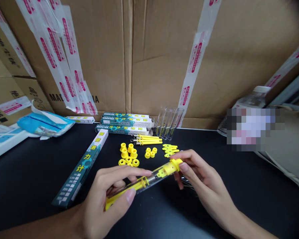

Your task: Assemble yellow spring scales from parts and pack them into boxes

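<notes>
My left hand [107, 196] is closed around a clear tube with yellow inner parts [149, 181], held slanted above the black table [27, 172]. My right hand [199, 176] pinches the yellow cap [175, 163] at the tube's upper right end with its fingertips. Just beyond the hands lie yellow caps and rings [128, 154], a smaller group of yellow rings [150, 152], flat yellow pieces [169, 150] and yellow rods with metal hooks [147, 139].
A long dark green box [82, 167] lies left of my hands. More such boxes [126, 123] and clear empty tubes [169, 122] sit by the cardboard cartons [149, 56] at the back. A blue plastic bag [43, 122] lies far left, a plastic bottle [251, 98] at right.
</notes>
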